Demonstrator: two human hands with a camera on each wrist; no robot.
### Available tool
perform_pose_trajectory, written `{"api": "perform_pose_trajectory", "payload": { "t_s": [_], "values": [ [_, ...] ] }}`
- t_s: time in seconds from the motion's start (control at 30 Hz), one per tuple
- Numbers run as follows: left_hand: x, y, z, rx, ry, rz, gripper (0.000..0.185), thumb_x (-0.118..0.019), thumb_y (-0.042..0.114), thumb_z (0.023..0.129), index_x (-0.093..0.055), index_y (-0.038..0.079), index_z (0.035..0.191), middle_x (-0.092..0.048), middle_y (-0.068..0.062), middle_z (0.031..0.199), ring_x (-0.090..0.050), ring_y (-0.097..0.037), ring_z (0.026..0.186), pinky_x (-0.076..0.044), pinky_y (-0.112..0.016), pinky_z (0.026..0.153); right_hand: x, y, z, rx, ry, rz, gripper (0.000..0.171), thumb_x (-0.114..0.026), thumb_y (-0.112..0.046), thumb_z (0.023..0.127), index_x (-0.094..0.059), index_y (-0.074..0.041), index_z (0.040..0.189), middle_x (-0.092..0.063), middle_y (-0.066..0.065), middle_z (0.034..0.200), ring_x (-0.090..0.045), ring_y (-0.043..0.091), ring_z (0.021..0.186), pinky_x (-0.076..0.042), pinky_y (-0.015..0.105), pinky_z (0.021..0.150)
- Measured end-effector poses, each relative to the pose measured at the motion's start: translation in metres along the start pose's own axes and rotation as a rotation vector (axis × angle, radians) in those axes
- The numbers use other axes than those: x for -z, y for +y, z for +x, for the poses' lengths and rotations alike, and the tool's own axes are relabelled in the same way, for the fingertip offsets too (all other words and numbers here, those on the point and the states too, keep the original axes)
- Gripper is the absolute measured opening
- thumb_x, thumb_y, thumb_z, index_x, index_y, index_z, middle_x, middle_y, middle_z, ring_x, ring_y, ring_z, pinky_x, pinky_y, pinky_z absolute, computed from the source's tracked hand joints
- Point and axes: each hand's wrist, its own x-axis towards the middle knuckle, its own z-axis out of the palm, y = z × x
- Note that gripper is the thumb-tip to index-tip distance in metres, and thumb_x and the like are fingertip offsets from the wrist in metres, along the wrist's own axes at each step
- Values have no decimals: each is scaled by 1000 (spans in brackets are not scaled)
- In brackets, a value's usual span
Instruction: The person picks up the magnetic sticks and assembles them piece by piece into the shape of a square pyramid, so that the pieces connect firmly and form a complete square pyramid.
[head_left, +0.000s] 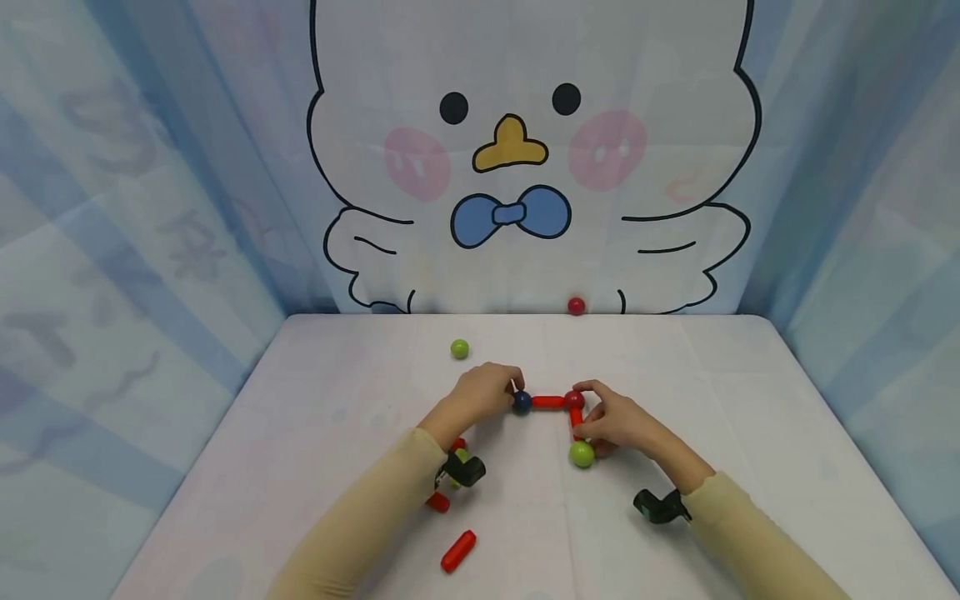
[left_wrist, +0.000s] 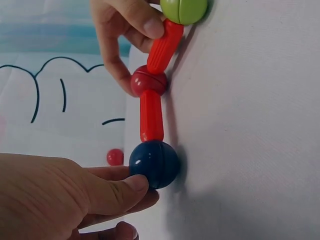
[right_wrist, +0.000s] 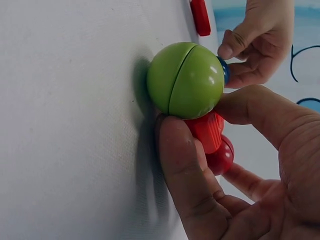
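Head view: red rod (head_left: pixel 548 402) lies left-right between two balls

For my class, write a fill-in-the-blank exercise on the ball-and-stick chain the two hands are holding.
1. The left hand touches the ____ ball.
2. The right hand pinches the red stick beside the ____ ball.
3. The chain bends at the ____ ball.
4. The chain has ____ sticks.

Missing words: blue; green; red; two

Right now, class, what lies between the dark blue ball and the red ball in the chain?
A red rod joins the dark blue ball to the red ball, touching both; the head and left wrist views show it.
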Motion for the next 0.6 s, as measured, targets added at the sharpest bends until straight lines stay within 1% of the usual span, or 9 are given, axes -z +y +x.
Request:
{"api": "perform_pose_trajectory", "payload": {
  "t_s": [0.17, 0.27, 0.33, 0.4, 0.5, 0.6],
  "values": [
    [-2, -3, -3, 17, 27, 21, 25, -69, 15, 99, -68, 18, 124, -72, 0, 105, -64, -15, 92, -55, -34, 85, -3, 2, 1, -8, 14, 25, 73, -78, -18, 91, -37, -10, 152, -65, 10, 96, -64, 18, 68, -60, 30, 67],
    [-1, -5, -7, 38, 37, 25, 28, -69, 19, 100, -67, 18, 127, -73, 0, 105, -64, -15, 90, -55, -34, 83, -3, 1, 1, -11, 18, 36, 74, -79, -19, 91, -37, -9, 152, -64, 11, 97, -64, 19, 67, -60, 29, 66],
    [1, -7, -11, 54, 40, 31, 27, -70, 22, 100, -67, 18, 126, -72, 0, 104, -64, -15, 87, -55, -33, 81, -4, 0, 0, -11, 22, 36, 75, -79, -19, 91, -36, -9, 152, -63, 11, 97, -64, 19, 67, -60, 29, 66],
    [3, -9, -17, 74, 39, 54, 25, -71, 26, 99, -68, 17, 122, -72, 1, 100, -62, -14, 83, -54, -32, 77, -4, -1, 0, -17, 32, 38, 75, -79, -19, 91, -37, -9, 152, -63, 11, 97, -64, 19, 67, -60, 29, 66],
    [6, -11, -30, 111, 29, 96, 18, -73, 31, 97, -69, 17, 107, -68, 3, 89, -59, -13, 75, -51, -30, 68, -4, -1, 0, -18, 37, 37, 76, -79, -20, 91, -36, -9, 152, -63, 11, 98, -64, 19, 69, -60, 29, 66],
    [6, -11, -46, 133, 20, 123, 20, -74, 35, 96, -65, 17, 93, -64, 4, 77, -57, -12, 66, -47, -28, 60, -3, 0, 1, -26, 43, 37, 76, -79, -20, 91, -36, -9, 152, -63, 12, 98, -65, 19, 70, -60, 29, 67]
  ]
}}
